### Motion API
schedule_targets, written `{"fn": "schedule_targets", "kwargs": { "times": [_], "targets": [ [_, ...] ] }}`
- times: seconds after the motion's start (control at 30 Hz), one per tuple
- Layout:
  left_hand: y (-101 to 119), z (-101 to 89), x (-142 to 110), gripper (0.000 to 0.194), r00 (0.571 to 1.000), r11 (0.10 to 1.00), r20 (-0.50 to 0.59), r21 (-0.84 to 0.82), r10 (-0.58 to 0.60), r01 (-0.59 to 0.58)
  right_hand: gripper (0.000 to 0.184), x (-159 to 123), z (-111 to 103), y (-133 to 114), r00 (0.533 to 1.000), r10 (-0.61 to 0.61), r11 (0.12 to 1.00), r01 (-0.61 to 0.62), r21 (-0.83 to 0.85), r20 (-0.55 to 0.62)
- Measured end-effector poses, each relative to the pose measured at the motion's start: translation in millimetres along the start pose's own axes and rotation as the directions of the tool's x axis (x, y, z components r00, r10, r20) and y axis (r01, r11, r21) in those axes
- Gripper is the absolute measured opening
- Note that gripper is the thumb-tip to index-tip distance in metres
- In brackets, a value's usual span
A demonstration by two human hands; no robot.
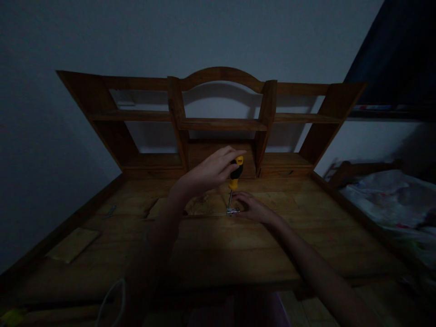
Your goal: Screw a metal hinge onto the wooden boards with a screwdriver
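My left hand (216, 169) grips the black and yellow handle of a screwdriver (236, 171), its fingers over the top end and its thumb on the side. The screwdriver stands almost upright, slightly tilted, with its tip down at a small shiny metal fitting (233, 210). The fitting lies on the wooden desktop (218, 245), at the edge of a recess in the boards. My right hand (251, 207) holds the fitting from the right, thumb and fingers curved around it. Its upper fingers are close to the screwdriver shaft. Dim light hides the fitting's exact kind.
A wooden shelf unit (223, 123) rises along the back of the desk. To the left lie a loose flat wooden piece (73, 244) and a small metal object (110, 211). A white cord loop (122, 295) hangs near the front. At the right are plastic-covered things (391, 200).
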State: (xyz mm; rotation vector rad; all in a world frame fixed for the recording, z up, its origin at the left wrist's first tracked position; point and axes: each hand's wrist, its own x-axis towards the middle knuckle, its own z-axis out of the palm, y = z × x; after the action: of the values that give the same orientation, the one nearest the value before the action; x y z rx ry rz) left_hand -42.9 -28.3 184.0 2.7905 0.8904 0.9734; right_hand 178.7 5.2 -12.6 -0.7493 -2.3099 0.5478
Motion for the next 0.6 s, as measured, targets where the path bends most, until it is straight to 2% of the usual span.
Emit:
{"fn": "schedule_targets", "kwargs": {
  "times": [0.07, 0.27, 0.43, 0.6],
  "targets": [
    [0.8, 0.3, -0.6, 0.039, 1.0, 1.0, -0.009, 0.014, -0.009, 0.009, 0.051, 0.1, 0.0, 0.0, 1.0, 0.008, 1.0, -0.008, -0.007, 0.002],
    [-5.2, 8.3, 1.6, 0.042, 0.989, 0.981, -0.142, 0.181, -0.043, 0.068, 0.048, 0.4, -1.3, -2.6, 1.0, 0.014, 1.0, -0.014, -0.01, 0.013],
    [-3.9, 6.5, 2.3, 0.032, 0.995, 0.989, -0.096, 0.144, -0.015, 0.029, 0.049, -0.2, -1.6, -2.4, 1.0, -0.004, 1.0, 0.004, -0.008, 0.005],
    [3.0, 3.3, 0.5, 0.034, 0.998, 0.993, -0.062, 0.118, -0.019, 0.026, 0.051, -0.1, -2.4, -2.8, 1.0, 0.008, 1.0, -0.008, -0.013, 0.016]
  ]
}}
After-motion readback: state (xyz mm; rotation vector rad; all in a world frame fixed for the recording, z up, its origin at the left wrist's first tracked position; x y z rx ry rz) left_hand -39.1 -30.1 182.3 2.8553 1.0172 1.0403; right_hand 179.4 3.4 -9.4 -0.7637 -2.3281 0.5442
